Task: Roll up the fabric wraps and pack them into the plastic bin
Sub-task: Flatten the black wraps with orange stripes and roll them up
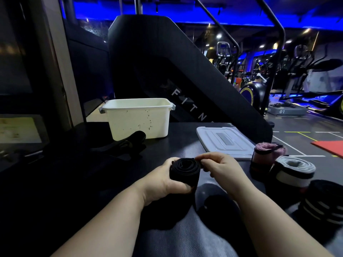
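Big black stair climber (167,62) behind the table (181,145), "FITN" lettering down its side. Ellipticals (300,67) further back under blue lights (185,13), red mat (330,147) on the floor.

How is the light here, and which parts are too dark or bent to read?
Head view: dim, blue ceiling glow behind; plastic bin, left hand and right hand are well lit; the black wrap loses detail; wide-angle lens curves the edges.
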